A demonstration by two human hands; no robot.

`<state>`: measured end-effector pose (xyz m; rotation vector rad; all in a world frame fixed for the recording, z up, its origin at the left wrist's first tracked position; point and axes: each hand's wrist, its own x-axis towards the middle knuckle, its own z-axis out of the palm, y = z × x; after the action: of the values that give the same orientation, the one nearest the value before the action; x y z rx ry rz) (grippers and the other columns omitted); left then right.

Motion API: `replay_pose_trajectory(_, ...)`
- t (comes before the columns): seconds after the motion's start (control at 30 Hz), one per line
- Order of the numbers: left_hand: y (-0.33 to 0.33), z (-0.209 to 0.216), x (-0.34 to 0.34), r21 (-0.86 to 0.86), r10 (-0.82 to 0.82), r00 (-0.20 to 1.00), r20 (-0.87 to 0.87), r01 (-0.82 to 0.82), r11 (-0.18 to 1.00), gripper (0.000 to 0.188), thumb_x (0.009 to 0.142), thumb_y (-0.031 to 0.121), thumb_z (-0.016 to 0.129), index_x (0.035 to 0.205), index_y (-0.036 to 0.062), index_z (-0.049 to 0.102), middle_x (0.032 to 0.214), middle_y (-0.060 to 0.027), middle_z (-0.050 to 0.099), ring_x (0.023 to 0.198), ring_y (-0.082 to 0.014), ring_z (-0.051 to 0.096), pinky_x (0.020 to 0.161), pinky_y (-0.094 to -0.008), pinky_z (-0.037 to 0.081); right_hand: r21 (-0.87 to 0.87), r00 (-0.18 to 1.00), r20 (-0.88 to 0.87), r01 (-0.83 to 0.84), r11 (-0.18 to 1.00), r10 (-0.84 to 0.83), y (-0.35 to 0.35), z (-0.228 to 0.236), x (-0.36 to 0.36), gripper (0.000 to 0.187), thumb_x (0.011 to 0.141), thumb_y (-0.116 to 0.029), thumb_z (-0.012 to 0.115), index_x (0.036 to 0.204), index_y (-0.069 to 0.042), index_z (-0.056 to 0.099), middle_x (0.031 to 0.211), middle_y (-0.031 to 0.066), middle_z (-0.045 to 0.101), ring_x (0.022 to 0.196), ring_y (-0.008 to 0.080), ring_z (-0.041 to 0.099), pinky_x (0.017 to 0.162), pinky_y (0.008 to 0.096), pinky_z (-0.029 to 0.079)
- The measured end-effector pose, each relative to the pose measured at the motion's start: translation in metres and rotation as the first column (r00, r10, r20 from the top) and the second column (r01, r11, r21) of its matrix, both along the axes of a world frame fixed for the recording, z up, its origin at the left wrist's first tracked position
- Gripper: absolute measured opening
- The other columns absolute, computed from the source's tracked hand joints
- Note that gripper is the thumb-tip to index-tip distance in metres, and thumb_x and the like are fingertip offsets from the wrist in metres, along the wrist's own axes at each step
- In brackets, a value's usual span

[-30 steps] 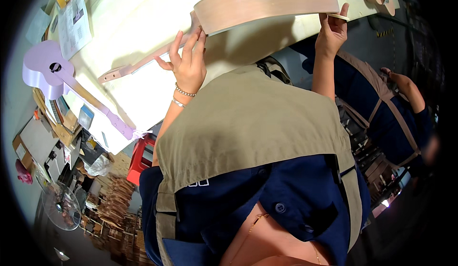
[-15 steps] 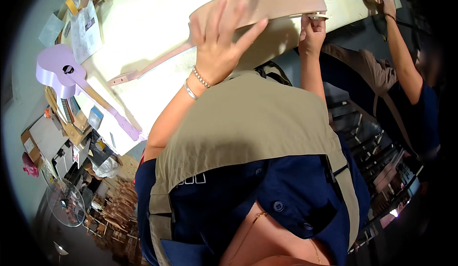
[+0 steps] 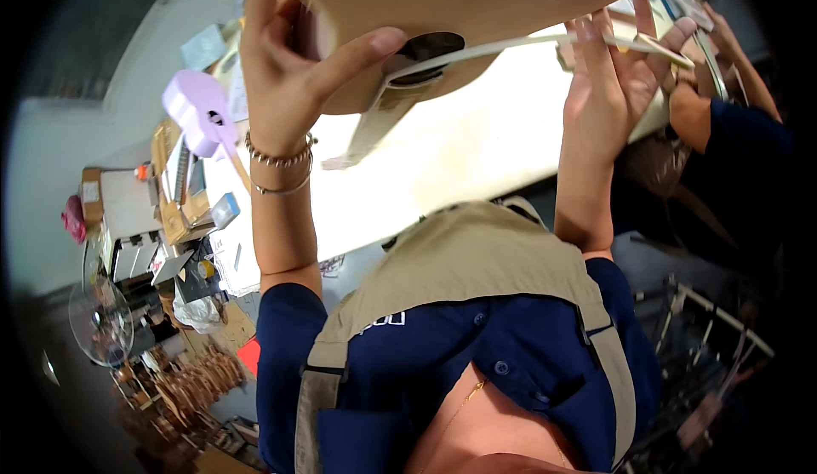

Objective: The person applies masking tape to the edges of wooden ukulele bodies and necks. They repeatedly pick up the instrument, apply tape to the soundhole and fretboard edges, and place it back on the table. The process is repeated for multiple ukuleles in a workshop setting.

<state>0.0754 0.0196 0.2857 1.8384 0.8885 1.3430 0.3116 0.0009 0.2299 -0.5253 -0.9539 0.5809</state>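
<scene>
A pale tan wooden ukulele [image 3: 477,2] is raised at the top of the view, cut off by the upper edge. Its dark round sound hole shows, and a blurred neck slants down to the left. My left hand [image 3: 298,74] grips the body's left side, thumb on the face near the hole, other fingers partly hidden behind. A narrow cream-white strip [image 3: 511,42] curves from beside the sound hole across to my right hand [image 3: 608,99]. That hand is turned palm toward me, the strip running between its fingers, with fingertips close to the body's lower edge.
A brightly lit pale worktable [image 3: 477,151] lies below. On its left side stands a lilac ukulele [image 3: 200,117], with papers and boxes nearby. A fan [image 3: 100,321] and stacked wooden parts [image 3: 191,380] are at lower left. A co-worker's arm [image 3: 736,57] reaches in at far right.
My left hand has closed on the ukulele, which is lifted and turned so its face with the sound hole shows. My right hand has moved up and right with the strip.
</scene>
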Motion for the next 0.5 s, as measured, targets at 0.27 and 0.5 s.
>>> replay_pose_trajectory(0.27, -0.031, -0.016, -0.042, 0.654, 0.339, 0.890, 0.306, -0.455, 0.605, 0.073, 0.081, 0.019, 0.068, 0.139, 0.0045, 0.025, 0.140, -0.0184, 0.026, 0.128, -0.0325, 0.035, 0.100, -0.0431, 0.037, 0.012, 0.893, 0.123, -0.437, 0.899, 0.433, -0.025, 0.011, -0.074, 0.095, 0.077, 0.020, 0.038, 0.147, -0.025, -0.007, 0.133, 0.0189, 0.033, 0.118, 0.0330, 0.050, 0.098, 0.0458, 0.042)
replay_pose_trajectory(0.5, -0.063, -0.016, -0.067, 0.946, 0.767, 0.640, -0.036, -0.225, 0.232, 0.034, 0.066, 0.032, 0.080, 0.095, 0.0212, 0.067, 0.138, -0.0136, 0.027, 0.131, -0.0299, 0.030, 0.110, -0.0483, 0.020, 0.035, 0.853, 0.228, -0.489, 0.872, 0.469, -0.021, 0.014, -0.081, 0.091, 0.082, 0.018, 0.041, 0.147, -0.022, -0.008, 0.133, 0.0189, 0.033, 0.116, 0.0311, 0.053, 0.096, 0.0468, 0.043)
